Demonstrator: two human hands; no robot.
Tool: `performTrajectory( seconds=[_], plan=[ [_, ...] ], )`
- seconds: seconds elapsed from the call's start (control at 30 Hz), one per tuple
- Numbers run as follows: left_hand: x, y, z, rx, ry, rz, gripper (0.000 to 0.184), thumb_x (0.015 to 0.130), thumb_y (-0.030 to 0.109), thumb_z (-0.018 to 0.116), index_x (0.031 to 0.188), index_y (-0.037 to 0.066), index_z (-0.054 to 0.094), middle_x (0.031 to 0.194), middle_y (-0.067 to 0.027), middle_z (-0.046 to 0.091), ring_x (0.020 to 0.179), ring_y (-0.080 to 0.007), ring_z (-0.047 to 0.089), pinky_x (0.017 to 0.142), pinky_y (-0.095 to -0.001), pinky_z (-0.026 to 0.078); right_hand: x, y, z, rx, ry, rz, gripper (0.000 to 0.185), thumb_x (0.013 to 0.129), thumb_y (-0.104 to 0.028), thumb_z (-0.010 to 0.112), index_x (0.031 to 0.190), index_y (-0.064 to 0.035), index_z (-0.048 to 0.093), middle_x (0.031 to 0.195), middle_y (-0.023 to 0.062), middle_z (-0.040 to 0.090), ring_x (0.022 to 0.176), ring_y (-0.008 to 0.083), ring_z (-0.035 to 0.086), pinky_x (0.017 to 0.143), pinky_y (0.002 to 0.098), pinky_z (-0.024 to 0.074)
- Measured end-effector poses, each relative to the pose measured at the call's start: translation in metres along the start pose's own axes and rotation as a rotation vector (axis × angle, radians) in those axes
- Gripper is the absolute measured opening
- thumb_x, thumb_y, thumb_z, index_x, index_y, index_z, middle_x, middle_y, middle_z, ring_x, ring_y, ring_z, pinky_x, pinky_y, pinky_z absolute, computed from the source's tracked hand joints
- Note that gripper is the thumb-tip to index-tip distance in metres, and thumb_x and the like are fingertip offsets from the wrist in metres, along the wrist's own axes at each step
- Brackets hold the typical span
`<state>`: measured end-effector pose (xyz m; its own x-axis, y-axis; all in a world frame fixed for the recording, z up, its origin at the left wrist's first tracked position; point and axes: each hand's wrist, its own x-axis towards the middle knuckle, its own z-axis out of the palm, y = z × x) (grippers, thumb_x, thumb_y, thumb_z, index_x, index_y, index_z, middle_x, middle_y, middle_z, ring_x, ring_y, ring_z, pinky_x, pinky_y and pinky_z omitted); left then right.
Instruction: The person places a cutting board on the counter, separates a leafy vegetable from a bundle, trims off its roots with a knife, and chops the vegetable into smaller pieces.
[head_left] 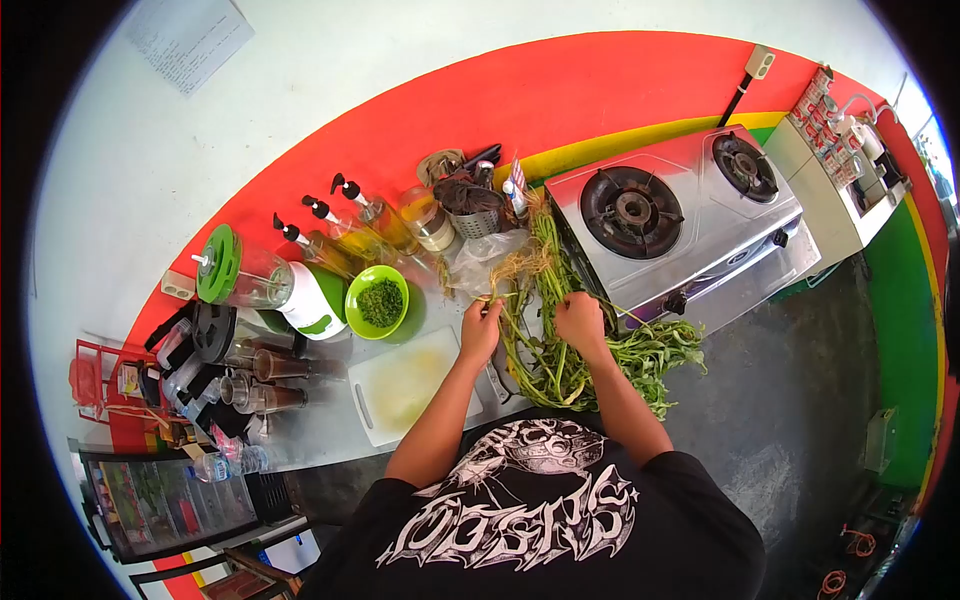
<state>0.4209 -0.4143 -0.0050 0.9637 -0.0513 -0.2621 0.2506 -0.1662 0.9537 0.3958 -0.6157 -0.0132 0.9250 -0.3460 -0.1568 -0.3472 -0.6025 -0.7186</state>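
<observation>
A big heap of leafy green vegetables [545,375] with long stems and pale roots lies on the counter in front of me, its leaves spilling over the edge on the right. My left hand [481,330] is closed around a stem near its root end, at the left side of the heap. Over the middle of the stems, my right hand [581,324] is curled in a fist; what lies inside its fingers is hidden. Left of my left forearm is a white cutting board [385,395] with green stains. A knife [497,382] lies between the board and the heap.
A green bowl [358,318] of chopped greens stands beside a blender [250,275]. Pump bottles [375,218] and a utensil basket [476,220] line the wall. At right is a two-burner gas stove [690,225]; glasses [275,398] stand at left.
</observation>
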Motion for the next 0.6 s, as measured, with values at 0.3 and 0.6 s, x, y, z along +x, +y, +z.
performTrajectory(
  seconds=[0.3,0.6],
  plan=[
    [0.002,-0.016,-0.009,-0.135,0.058,-0.055,0.021,0.105,0.023,0.051,0.103,0.004,0.058,0.087,-0.0048,0.064,0.078,-0.0132,0.059,0.073,-0.0300,0.047,0.010,0.014,-0.026,0.057,0.062,-0.044,0.023,0.090,-0.012,0.059,0.075,0.0052,0.061,0.069,0.0188,0.070,0.067,0.0271,0.073,0.063,0.0406,0.0566],
    [-0.012,0.013,-0.004,-0.276,-0.371,-0.213,0.035,0.103,0.021,0.057,0.133,0.003,0.053,0.109,-0.0080,0.069,0.100,-0.0167,0.065,0.086,-0.0321,0.052,-0.017,-0.004,-0.012,0.359,-0.265,-0.002,0.055,0.090,-0.016,0.068,0.135,0.0095,0.050,0.084,0.0203,0.073,0.079,0.0286,0.073,0.071,0.0378,0.0538]
  ],
)
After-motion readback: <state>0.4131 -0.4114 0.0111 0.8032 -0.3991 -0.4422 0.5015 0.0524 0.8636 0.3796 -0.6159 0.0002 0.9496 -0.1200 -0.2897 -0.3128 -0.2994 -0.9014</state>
